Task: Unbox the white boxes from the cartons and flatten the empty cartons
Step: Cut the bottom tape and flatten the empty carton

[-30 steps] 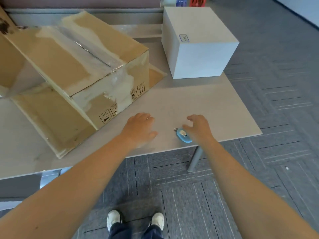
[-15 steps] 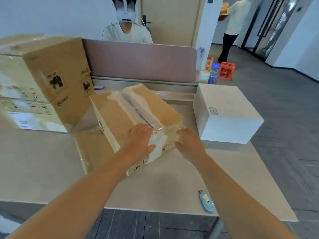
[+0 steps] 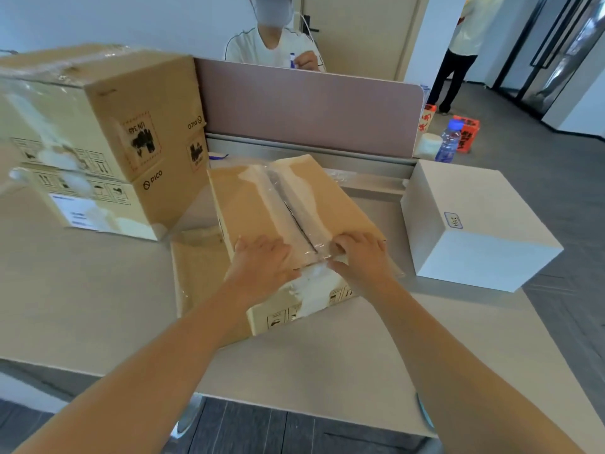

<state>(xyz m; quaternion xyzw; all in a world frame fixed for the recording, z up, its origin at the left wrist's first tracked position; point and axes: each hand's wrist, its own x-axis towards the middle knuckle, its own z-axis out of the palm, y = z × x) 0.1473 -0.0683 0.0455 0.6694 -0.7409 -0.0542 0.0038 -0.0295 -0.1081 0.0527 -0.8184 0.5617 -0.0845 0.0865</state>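
the carton (image 3: 288, 224) sits tilted in the middle of the counter (image 3: 82, 306), its near edge propped on a sheet of flattened cardboard (image 3: 196, 283), the taped seam on top already slit along its length. half a second ago both hands lay on its near top corner; now they have parted to either side of the seam. the left hand (image 3: 262, 263) presses flat on the left flap, fingers straight and holding nothing. the right hand (image 3: 360, 257) has curled its fingers at the near end of the seam and seems to pinch the loose tape (image 3: 322, 257) there. a second ago the right hand was at the blue cutter (image 3: 424, 412), which now lies let go at the counter's near edge, mostly hidden by the right forearm. so cutting looks done and opening the flaps is the step in hand. one white box (image 3: 474, 224) is already out, just right of the carton. two stacked sealed cartons (image 3: 98, 142) wait at the left, so much of the job remains.
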